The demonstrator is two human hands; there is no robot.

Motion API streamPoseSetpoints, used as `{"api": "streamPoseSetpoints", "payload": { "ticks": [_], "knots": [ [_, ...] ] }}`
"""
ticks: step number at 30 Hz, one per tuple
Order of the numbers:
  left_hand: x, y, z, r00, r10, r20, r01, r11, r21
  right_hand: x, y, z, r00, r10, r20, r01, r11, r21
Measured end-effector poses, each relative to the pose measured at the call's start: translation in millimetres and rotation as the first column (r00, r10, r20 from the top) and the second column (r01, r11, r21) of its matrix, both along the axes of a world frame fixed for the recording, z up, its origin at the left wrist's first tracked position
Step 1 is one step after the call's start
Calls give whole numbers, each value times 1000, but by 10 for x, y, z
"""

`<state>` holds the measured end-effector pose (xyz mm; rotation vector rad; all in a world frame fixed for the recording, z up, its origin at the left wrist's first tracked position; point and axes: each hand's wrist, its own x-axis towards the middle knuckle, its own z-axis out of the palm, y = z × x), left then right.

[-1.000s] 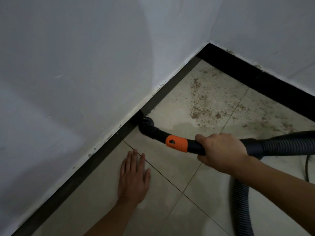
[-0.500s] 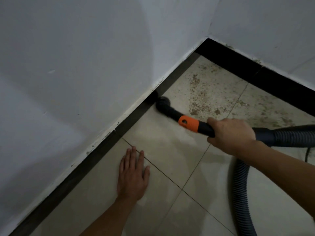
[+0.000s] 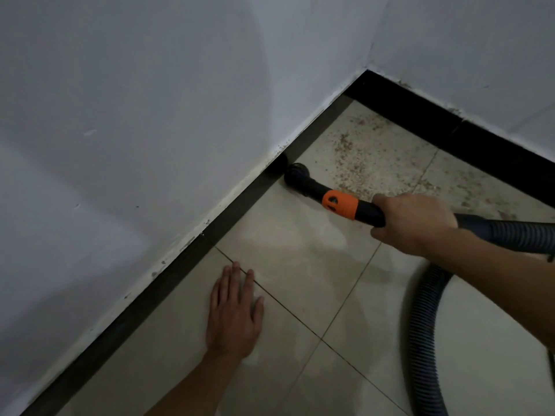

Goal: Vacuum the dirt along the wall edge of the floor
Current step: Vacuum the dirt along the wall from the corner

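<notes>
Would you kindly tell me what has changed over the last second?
The right hand slid the vacuum nozzle along the skirting toward the corner, up to the dirt patch. It still grips the wand; the left hand stays flat on the floor.

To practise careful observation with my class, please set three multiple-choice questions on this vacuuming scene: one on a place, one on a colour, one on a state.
1. Where is the vacuum nozzle?
A) at the dark skirting
B) in mid-floor
C) lifted high in the air

2. What colour is the band on the wand?
A) blue
B) orange
C) green

3. How is the left hand?
A) gripping the wand
B) flat on the floor tile, fingers straight
C) curled in a fist

Answers:
1 A: its tip meets the skirting at the floor edge.
2 B: an orange collar sits ahead of the right hand, which grips the wand.
3 B: its palm lies down on the tile.
</notes>
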<state>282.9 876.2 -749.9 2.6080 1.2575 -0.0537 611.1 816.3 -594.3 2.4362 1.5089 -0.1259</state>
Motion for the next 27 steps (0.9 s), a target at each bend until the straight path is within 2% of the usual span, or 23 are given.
{"api": "streamPoseSetpoints", "payload": {
  "ticks": [5, 8, 11, 13, 18, 24, 27],
  "knots": [
    [14, 5, 18, 1000, -6, 9, 6, 1000, 3, 174, 383, 63, 977, -208, -54, 209, 978, 11],
    [13, 3, 19, 1000, 0, 7, 0, 1000, 2, 2, 271, 27, 987, -159, -38, 160, 987, 25],
    [11, 7, 35, 1000, 0, -6, 0, 1000, -3, -330, -104, -69, 1000, 27, 2, -27, 1000, -14],
    [11, 2, 38, 1000, -4, -20, 4, 1000, -5, -359, -188, -99, 996, 87, -8, -88, 995, -51],
    [21, 1, 61, 1000, -11, -15, 11, 1000, -8, 2, 42, 10, 989, -135, -54, 135, 991, -12],
    [33, -5, 78, 1000, -10, -19, 10, 1000, 0, -352, -338, -89, 999, -40, -19, 40, 999, -14],
    [29, -28, 44, 999, -2, -33, 3, 1000, 16, -560, -734, -226, 993, -79, -82, 79, 997, -2]
  ]
}}
